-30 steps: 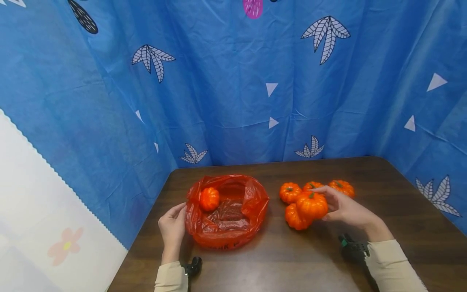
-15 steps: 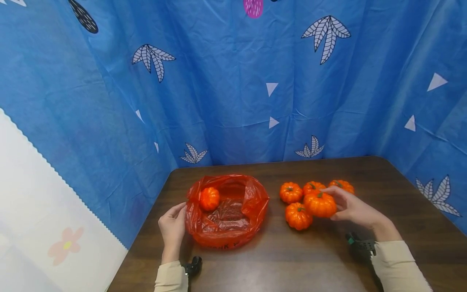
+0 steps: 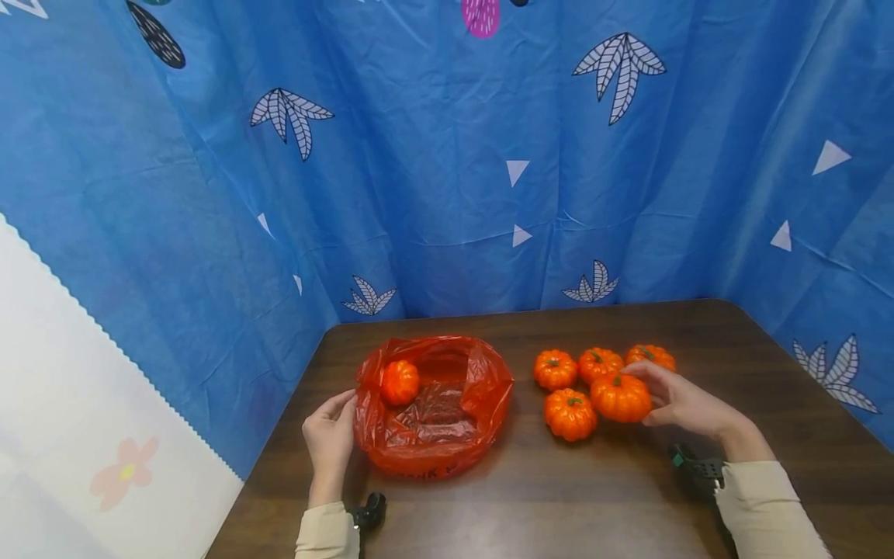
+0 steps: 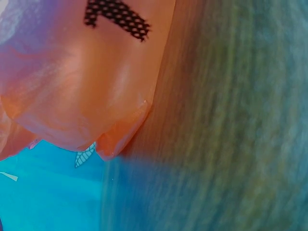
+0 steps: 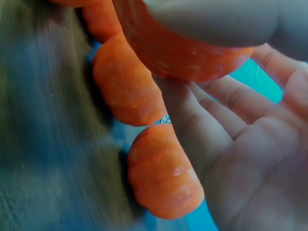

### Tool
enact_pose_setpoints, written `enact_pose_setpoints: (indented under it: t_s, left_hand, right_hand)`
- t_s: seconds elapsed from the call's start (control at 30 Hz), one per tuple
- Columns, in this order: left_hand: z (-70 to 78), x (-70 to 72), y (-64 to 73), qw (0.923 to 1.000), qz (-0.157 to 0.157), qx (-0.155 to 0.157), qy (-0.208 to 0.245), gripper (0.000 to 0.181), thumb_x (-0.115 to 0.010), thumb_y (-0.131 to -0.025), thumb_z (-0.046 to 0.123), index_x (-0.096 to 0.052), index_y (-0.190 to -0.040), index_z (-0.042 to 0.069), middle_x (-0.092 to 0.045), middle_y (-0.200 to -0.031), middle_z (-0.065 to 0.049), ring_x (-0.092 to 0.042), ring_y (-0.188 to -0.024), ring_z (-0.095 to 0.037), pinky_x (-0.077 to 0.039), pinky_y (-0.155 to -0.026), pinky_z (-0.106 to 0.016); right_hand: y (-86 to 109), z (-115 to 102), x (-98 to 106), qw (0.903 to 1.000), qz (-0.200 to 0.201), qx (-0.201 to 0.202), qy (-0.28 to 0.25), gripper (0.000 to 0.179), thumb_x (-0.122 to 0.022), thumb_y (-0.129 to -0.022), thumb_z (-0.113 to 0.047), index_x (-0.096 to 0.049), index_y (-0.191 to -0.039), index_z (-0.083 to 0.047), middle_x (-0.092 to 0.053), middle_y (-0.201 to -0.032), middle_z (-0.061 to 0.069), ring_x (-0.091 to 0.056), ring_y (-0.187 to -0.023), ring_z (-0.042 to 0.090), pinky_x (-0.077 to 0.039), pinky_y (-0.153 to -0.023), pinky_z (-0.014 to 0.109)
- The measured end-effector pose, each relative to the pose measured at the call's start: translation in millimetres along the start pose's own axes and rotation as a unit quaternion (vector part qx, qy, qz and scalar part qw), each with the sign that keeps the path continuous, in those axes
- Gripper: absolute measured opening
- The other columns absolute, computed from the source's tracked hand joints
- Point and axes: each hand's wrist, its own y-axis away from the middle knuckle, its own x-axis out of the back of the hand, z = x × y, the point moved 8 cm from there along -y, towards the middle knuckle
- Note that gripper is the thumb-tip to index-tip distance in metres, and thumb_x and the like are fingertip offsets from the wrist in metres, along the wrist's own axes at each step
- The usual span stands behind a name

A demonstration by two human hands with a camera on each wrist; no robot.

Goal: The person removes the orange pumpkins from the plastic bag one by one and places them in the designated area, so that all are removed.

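Note:
A small orange pumpkin [image 3: 621, 397] with a green stem is gripped between the thumb and fingers of my right hand [image 3: 679, 400]. In the right wrist view, the held pumpkin [image 5: 187, 53] is lifted off the table. On the left, a red plastic bag [image 3: 436, 463] stands with its mouth spread wide and dark lettering on its front. Another pumpkin [image 3: 401, 382] lies inside it, at the left. My left hand [image 3: 330, 435] pinches the bag's left rim; its fingertips are partly hidden. The left wrist view shows only the bag's side [image 4: 82, 86] and the table.
Several more pumpkins sit on the wooden table [image 3: 489, 512] right of the bag: a front one [image 3: 570, 414], a back-left one [image 3: 555, 369], a back-middle one [image 3: 600, 362] and a far-right one [image 3: 649, 356]. A blue patterned curtain [image 3: 447, 194] hangs behind the table.
My right hand has carried its pumpkin a little to the right, uncovering the front pumpkin and the back-middle one. The left hand and the bag have stayed in place.

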Motion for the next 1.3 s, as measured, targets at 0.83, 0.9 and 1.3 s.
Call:
enact_pose_setpoints:
  t_s: [0.83,0.9,1.3]
  left_hand:
    - [-2.8,-1.8,-0.9,0.9999,-0.006,-0.001,-0.013,0.014,-0.072,-0.092,0.010,-0.078,-0.102,0.002,-0.077,-0.100,-0.019,-0.065,-0.075,0.011,-0.054,-0.070,-0.008]
    - [-2.7,-1.6,-0.9,0.9999,-0.005,-0.002,-0.012,0.014,-0.072,-0.091,0.010,-0.078,-0.102,0.002,-0.077,-0.100,-0.019,-0.066,-0.075,0.011,-0.054,-0.069,-0.008]
    - [-2.5,-0.8,-0.1,0.9999,-0.007,0.011,-0.010,0.014,-0.072,-0.092,0.010,-0.078,-0.102,0.002,-0.077,-0.100,-0.019,-0.066,-0.075,0.009,-0.055,-0.069,-0.009]
  right_hand:
    - [1.0,22,3,0.9972,-0.008,-0.039,0.063,0.069,-0.068,-0.077,0.011,-0.037,-0.139,0.006,-0.034,-0.143,0.040,-0.040,-0.113,-0.023,-0.049,-0.089,0.012]
    - [0.7,23,3,0.9968,-0.009,-0.039,0.069,0.068,-0.068,-0.077,0.011,-0.038,-0.139,0.006,-0.035,-0.143,0.039,-0.040,-0.113,-0.023,-0.048,-0.090,0.011]
    - [0.0,29,0,0.9970,-0.015,-0.031,0.069,0.067,-0.067,-0.076,0.013,-0.037,-0.135,0.006,-0.035,-0.141,0.040,-0.038,-0.115,-0.024,-0.043,-0.092,0.006]
